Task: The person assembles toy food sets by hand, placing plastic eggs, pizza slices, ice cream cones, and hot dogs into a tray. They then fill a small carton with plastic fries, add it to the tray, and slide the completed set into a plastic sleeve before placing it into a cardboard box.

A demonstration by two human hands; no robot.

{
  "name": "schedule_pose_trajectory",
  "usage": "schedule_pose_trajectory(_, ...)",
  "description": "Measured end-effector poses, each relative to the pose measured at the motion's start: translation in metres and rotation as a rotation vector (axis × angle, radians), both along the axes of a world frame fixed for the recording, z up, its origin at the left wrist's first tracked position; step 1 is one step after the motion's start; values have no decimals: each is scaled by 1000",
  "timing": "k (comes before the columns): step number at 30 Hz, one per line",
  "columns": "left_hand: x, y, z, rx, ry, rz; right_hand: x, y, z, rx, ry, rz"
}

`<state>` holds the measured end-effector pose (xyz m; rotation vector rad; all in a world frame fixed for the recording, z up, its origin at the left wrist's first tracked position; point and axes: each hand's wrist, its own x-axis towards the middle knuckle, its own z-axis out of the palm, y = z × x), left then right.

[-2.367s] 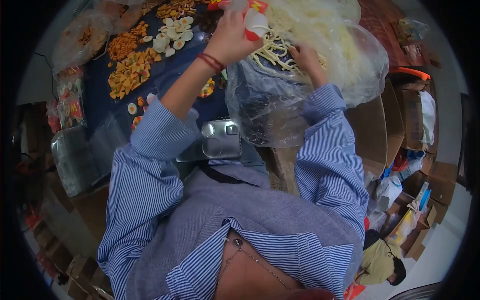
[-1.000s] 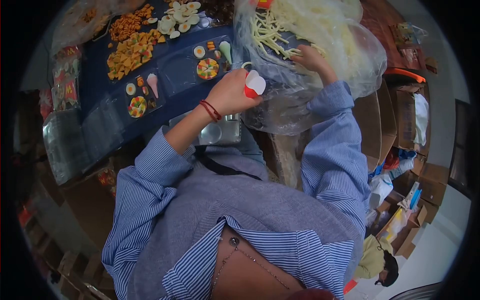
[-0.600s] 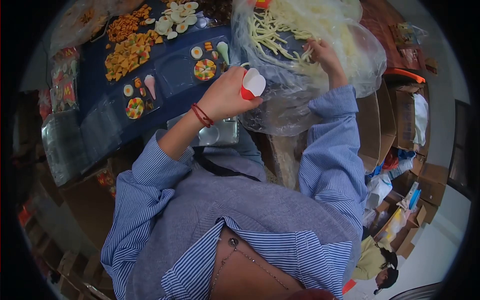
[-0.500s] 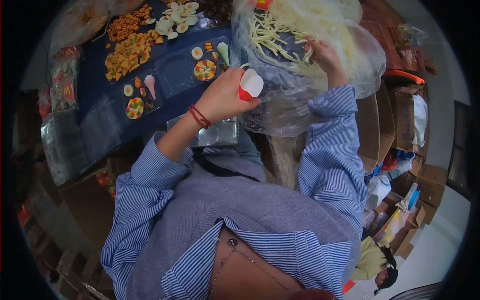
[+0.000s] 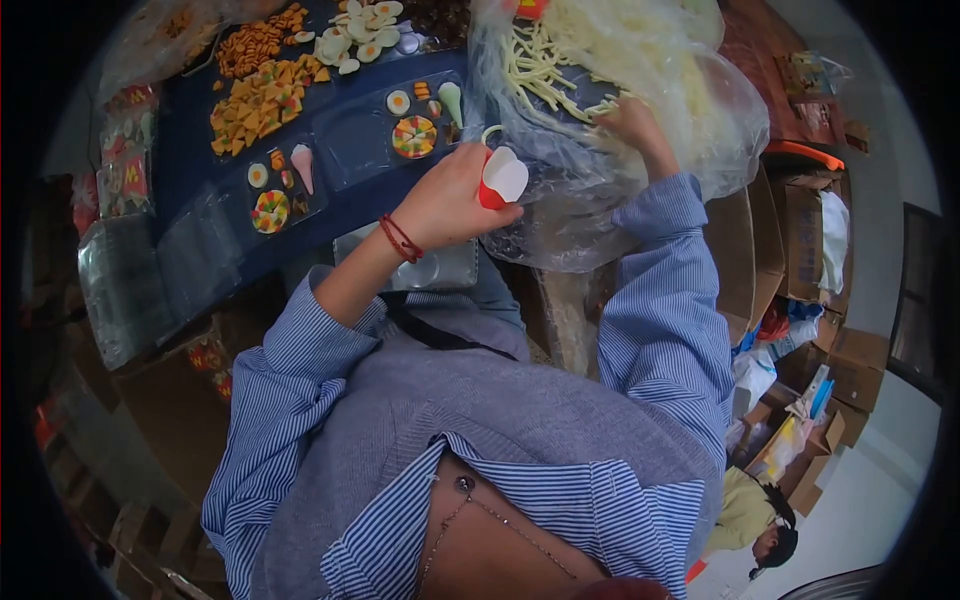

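My left hand is closed around a small red french fry box with a white inside, its opening tilted up towards me. A thin pale loop shows just beyond its fingers. My right hand bends over the toy french fries, thin pale-yellow sticks lying on a clear plastic bag. Its fingers are drawn together among the sticks, and the tips are partly hidden.
Left of the bag, clear blister trays carry miniature foods. Piles of toy pizza slices and fried eggs lie farther back. Cardboard boxes stand on the right; a person is low at the right.
My right hand has turned over and dipped its fingers towards the sticks. My left hand and the french fry box have barely moved.
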<state>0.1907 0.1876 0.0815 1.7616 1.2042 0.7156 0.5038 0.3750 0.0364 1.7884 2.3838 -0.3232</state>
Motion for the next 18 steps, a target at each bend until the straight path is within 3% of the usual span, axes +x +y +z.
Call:
schedule_pose_trajectory(2, -2, -1, -2, 5, 1, 6, -1, -2, 7, 3, 367, -138)
schedule_pose_trajectory(5, -1, -2, -1, -2, 1, 2, -18, -3, 3, -44, 491, 23)
schedule_pose_trajectory(12, -5, -2, -1, -23, 21, -6, -40, -26, -9, 162, 183, 158)
schedule_pose_trajectory(18, -4, -4, -1, -40, 7, -25, -27, -25, -14, 305, 218, 120)
